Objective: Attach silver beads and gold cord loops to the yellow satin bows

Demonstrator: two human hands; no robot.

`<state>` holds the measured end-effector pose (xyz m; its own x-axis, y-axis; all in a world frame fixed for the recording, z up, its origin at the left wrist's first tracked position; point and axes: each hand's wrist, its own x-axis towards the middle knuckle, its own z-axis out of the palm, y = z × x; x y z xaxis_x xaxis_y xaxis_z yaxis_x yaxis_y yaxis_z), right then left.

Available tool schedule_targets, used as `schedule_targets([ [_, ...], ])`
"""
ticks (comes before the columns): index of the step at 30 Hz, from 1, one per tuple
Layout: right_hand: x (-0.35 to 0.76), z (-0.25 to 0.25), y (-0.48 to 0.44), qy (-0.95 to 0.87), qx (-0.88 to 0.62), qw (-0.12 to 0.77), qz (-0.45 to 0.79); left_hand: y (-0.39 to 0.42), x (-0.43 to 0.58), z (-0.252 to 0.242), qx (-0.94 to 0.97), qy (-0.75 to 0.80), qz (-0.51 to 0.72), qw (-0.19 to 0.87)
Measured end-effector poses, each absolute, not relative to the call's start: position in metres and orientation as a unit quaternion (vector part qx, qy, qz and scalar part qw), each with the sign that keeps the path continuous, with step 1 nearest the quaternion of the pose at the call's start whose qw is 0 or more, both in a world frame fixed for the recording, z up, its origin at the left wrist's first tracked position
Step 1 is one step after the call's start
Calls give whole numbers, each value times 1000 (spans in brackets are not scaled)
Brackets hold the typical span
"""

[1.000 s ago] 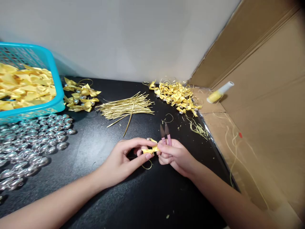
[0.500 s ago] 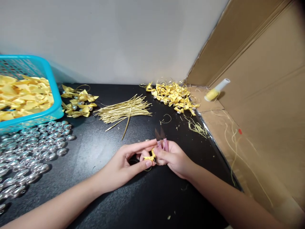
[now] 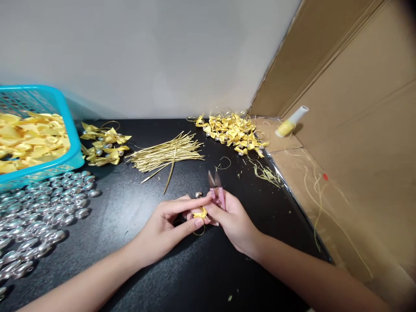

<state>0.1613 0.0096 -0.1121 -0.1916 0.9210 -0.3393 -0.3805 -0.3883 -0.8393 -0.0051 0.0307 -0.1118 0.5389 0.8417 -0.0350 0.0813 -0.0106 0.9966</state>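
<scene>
Between the thumb and fingers of my left hand point(image 3: 172, 221) is a small yellow ribbon bow point(image 3: 200, 213), with a thin gold loop hanging beneath it. My right hand point(image 3: 234, 221) holds pink-handled thread snips point(image 3: 218, 197), their dark blades pointing away from me and spread a little apart. The fingertips of both hands meet beside the bow, and part of it is covered by them. A silver bead point(image 3: 198, 195) shows just beyond my left fingers.
At left stand a turquoise basket point(image 3: 73, 130) of yellow bows and many silver beads point(image 3: 48, 216). Gold cords point(image 3: 169, 154) lie mid-table. Bows with beads point(image 3: 232, 132) are piled at back right, near thread scraps point(image 3: 267, 174). A yellow thread spool point(image 3: 289, 125) stands by the cardboard wall point(image 3: 357, 130).
The snips have tilted and shifted slightly left with my right hand. The bow has turned in my left fingers, and more of the silver bead shows. The whole view has shifted slightly.
</scene>
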Motion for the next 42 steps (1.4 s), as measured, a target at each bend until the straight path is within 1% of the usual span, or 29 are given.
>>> schedule_targets([
  [4, 159, -115, 5, -362, -456, 479, 657, 30, -5, -114, 653, 387, 320, 567],
  [8, 157, -119, 2, -383, -470, 480, 633, 29, -3, -117, 653, 388, 332, 559],
  [13, 154, -124, 2, -394, -451, 474, 645, 30, 0, -113, 622, 384, 339, 592],
  [15, 156, -123, 2, -385, -440, 466, 664, 31, 0, -111, 582, 391, 347, 622],
  [17, 162, -121, 2, -391, -447, 469, 654, 31, 0, -111, 525, 405, 354, 660],
  [19, 171, -118, 2, -453, -478, 480, 579, 32, -2, -112, 469, 421, 357, 690],
  [21, 181, -115, 2, -562, -503, 476, 452, 33, -3, -114, 430, 425, 362, 710],
  [24, 191, -112, 5, -702, -481, 441, 285, 35, -6, -117, 392, 409, 374, 735],
  [27, 193, -112, 9, -772, -442, 420, 180, 37, -7, -117, 357, 393, 378, 758],
  [29, 191, -113, 11, -787, -431, 415, 149, 38, -7, -116, 341, 384, 369, 774],
  [32, 191, -114, 13, -790, -433, 412, 135, 40, -7, -114, 341, 369, 351, 790],
  [42, 195, -109, 14, -803, -446, 383, 101, 43, -9, -112, 371, 336, 340, 796],
])
